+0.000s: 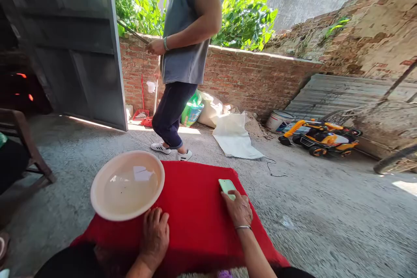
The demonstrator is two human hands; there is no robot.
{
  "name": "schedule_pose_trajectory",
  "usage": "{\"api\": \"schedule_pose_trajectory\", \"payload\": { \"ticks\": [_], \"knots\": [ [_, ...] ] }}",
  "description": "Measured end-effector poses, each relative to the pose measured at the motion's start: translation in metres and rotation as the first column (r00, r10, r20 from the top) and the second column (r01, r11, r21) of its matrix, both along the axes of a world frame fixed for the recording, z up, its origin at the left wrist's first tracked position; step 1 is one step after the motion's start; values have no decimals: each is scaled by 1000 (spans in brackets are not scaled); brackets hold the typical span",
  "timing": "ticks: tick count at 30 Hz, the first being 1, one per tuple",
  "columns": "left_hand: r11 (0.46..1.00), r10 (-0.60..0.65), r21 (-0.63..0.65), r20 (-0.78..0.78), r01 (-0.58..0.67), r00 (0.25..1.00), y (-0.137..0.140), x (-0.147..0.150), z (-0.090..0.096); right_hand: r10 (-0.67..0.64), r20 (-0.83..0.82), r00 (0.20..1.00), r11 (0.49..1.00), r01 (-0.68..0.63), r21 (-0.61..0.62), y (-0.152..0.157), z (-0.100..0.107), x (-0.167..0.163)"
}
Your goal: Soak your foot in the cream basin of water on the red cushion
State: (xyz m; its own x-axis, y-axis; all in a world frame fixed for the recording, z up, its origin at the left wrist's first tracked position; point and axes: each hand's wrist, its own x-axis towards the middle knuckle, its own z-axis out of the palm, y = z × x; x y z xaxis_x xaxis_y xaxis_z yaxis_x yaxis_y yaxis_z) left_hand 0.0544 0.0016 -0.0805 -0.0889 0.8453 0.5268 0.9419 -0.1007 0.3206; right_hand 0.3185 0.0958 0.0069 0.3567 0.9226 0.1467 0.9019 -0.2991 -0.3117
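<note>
Near the right edge of the red cloth (192, 208), our right hand (240, 212) grasps the phone (225, 185), hiding its near end; our left hand (154, 235), fingers loose, rests beside the basin (99, 189), cloth spanning between.

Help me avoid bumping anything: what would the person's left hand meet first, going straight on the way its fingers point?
The left hand would probably meet the near right side of the round, pale pink plastic basin, just ahead of it, though depth is unclear from this single view.
</note>
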Motion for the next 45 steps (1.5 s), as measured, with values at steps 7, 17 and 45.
{"api": "schedule_pose_trajectory", "payload": {
  "ticks": [7, 17, 45],
  "knots": [
    [1000, 10, 14, -28, -9, 1000, -2, -1, 1, 194, -34, 980, 981, -193, 36, 5, -14, -90],
    [1000, 22, -10, -56, -22, 998, -6, 1, 7, 300, -39, 953, 952, -302, -50, 15, -20, -135],
    [997, 54, -51, 21, -53, 998, 3, 11, -21, 140, -24, 990, 980, -142, -139, 41, 5, -63]
  ]
}}
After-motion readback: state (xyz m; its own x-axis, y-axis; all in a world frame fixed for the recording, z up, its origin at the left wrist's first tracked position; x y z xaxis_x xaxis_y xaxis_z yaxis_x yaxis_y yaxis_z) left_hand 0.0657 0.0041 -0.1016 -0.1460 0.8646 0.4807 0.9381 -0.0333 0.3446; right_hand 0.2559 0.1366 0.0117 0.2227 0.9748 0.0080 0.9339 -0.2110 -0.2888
